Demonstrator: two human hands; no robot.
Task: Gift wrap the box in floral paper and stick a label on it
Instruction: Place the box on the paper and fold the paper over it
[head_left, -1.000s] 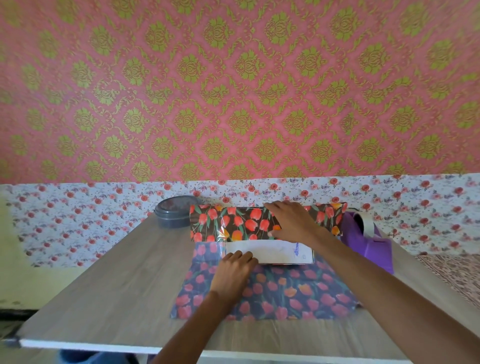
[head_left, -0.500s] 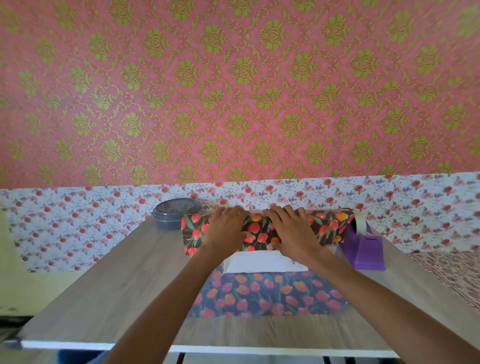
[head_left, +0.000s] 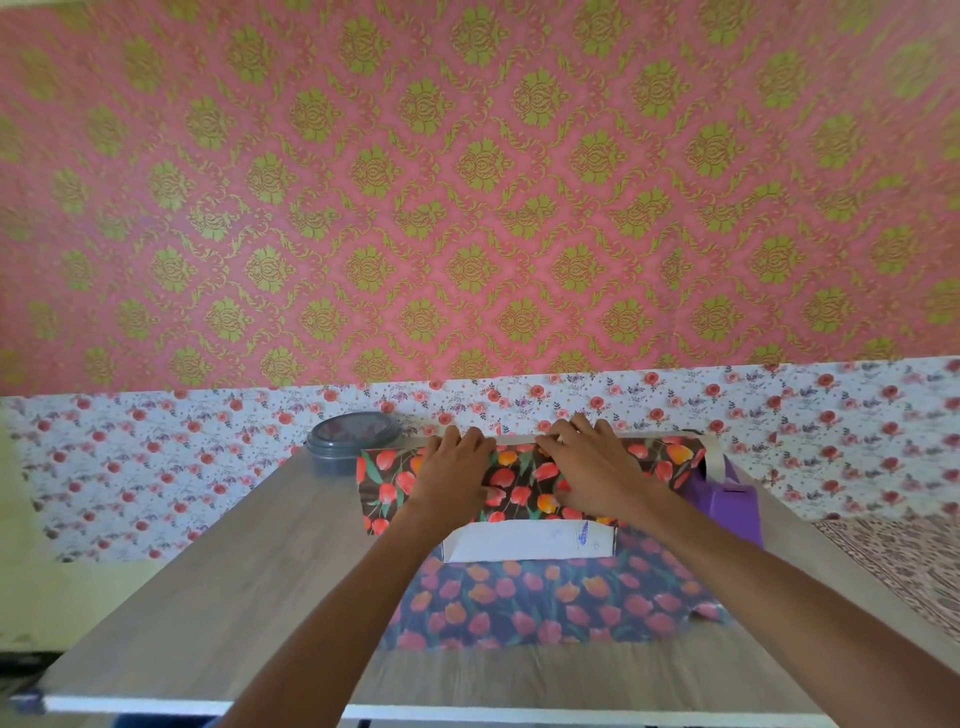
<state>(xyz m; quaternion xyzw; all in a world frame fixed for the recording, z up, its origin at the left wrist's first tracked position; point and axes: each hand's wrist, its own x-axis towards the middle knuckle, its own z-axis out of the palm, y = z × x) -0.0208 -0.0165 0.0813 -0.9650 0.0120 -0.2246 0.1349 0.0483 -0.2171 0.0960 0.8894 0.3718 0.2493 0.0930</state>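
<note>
A pink wall (head_left: 467, 182) with green swirls is standing behind the smooth grey wood bench (head_left: 208, 597). Shiny floral paper (head_left: 519, 603) is lying in the middle, folding over the white box (head_left: 519, 543). The left hand (head_left: 452, 470) and right hand (head_left: 592, 470) are lying side by side on top, fingers curling round the paper's far edge.
</note>
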